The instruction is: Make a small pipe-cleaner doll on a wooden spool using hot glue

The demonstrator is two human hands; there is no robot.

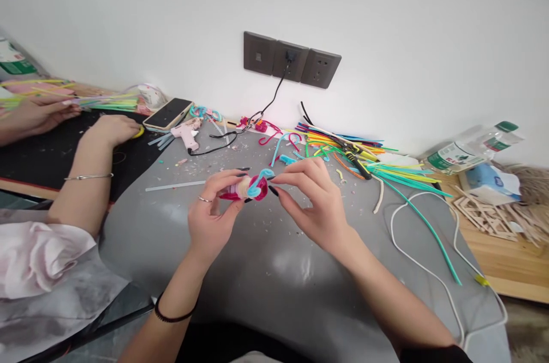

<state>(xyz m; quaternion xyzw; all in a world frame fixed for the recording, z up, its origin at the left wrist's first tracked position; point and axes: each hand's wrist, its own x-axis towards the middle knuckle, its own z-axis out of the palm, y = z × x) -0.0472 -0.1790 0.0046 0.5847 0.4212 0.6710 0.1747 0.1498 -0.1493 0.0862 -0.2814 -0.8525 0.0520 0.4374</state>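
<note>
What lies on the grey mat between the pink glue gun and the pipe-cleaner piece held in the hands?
In the head view, a clear glue stick and scattered scraps lie on the grey mat between the glue gun and the pipe-cleaner piece.

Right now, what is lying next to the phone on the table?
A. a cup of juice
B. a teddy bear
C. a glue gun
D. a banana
C: a pale pink glue gun lies on the grey mat, just right of the phone, with its black cord running toward the wall socket.
</note>
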